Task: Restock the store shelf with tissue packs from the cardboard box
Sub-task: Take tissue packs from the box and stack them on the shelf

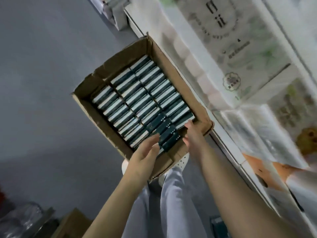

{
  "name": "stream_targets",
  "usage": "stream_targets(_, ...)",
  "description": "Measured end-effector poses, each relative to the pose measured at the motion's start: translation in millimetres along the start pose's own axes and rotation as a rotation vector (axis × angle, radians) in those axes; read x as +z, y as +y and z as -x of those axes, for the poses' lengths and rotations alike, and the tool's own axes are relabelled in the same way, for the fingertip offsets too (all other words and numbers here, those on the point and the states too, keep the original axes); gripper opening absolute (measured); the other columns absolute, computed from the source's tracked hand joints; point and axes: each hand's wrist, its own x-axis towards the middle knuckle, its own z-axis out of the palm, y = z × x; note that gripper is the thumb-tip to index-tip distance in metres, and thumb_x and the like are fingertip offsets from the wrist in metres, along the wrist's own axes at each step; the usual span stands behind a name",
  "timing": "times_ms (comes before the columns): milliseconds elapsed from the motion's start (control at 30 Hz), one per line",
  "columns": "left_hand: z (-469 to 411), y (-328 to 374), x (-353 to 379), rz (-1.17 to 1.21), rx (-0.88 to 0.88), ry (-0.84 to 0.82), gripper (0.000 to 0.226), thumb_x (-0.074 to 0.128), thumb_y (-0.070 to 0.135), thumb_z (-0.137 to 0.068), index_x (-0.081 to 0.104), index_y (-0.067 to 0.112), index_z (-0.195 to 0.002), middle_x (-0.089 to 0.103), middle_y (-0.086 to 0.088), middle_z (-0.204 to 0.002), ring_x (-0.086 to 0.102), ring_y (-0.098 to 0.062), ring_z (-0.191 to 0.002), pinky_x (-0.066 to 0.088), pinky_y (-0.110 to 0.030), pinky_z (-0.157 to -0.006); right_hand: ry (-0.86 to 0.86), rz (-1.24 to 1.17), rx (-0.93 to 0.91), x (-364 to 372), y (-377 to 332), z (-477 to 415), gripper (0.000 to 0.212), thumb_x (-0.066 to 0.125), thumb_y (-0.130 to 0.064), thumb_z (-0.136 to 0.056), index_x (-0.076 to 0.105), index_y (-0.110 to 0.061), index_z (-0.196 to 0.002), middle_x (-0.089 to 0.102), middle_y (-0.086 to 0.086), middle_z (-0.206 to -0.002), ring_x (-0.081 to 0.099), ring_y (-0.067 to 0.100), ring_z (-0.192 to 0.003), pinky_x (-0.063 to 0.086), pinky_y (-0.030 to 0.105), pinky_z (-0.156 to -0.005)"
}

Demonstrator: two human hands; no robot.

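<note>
At the box (pixel 173 66) rim, left hand (pixel 145 152) and right hand (pixel 192 136) flank tissue packs (pixel 164 133).

A shop aisle, apparently: blurred shelf (pixel 228 140) stacked with wrapped paper goods (pixel 240 48).

head cam | looks steeply down, tilted | close over cardboard box (pixel 96 107) | single view

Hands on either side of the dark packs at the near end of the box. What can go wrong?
1. The dark packs lie as a loose row between the left hand and right hand; squeezed only from the sides, some may slip out.
2. The neighbouring upright packs are jammed tight and could get dragged up.
3. The cardboard box has a bent near flap that may snag the lift.
</note>
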Motion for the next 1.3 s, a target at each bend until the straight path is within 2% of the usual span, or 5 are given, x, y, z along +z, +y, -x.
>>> stream_targets(433,-128,-67,15,0.068,-0.098,-0.035,0.03,0.047,0.031,-0.101,0.057,0.046,-0.125,0.057,0.026,-0.127,0.05,0.01,-0.117,0.04,-0.013,-0.089,0.147,0.114,0.215,34,15,-169,0.061,0.024,-0.055,-0.103,0.028,-0.021,-0.153,0.033,0.008,-0.155,0.035,0.031,-0.14,0.03,0.045,-0.115)
stream_targets(800,-109,-35,13,0.129,-0.151,0.035,0.03,0.049,0.028,-0.1,0.058,0.038,-0.126,0.06,0.019,-0.125,0.053,0.001,-0.119,0.042,-0.03,-0.106,0.398,-0.028,-0.393,20,27,-74,0.029,0.038,-0.027,-0.105,0.065,-0.017,-0.104,0.055,-0.02,-0.092,0.058,-0.003,-0.09,0.044,0.014,-0.075)
stream_targets(1000,-114,-21,21,0.196,-0.195,0.105,0.05,0.061,0.041,-0.092,0.045,0.031,-0.138,0.059,0.004,-0.118,0.06,-0.012,-0.112,0.047,-0.037,-0.102,-0.042,-0.147,-0.291,22,30,-39,0.063,0.029,-0.041,-0.105,0.071,-0.019,-0.063,0.072,0.002,-0.094,0.067,0.015,-0.088,0.052,0.03,-0.076)
stream_targets(1133,-120,-22,25,0.293,-0.18,0.182,0.018,0.059,0.027,-0.096,0.051,0.041,-0.103,0.058,-0.003,-0.105,0.065,-0.013,-0.096,0.055,-0.028,-0.086,-0.137,-0.153,-0.23,17,21,-47,0.068,0.018,-0.044,-0.105,0.061,-0.008,-0.067,0.07,0.0,-0.072,0.067,0.013,-0.076,0.051,0.027,-0.072)
stream_targets(1300,-128,-36,21,0.351,-0.179,0.245,0.025,0.058,0.026,-0.096,0.051,0.032,-0.12,0.06,-0.003,-0.116,0.065,-0.014,-0.101,0.055,-0.024,-0.081,0.06,0.079,-0.131,19,10,-91,0.054,0.019,-0.048,-0.105,0.067,-0.023,-0.101,0.055,0.003,-0.133,0.054,0.023,-0.116,0.045,0.042,-0.101)
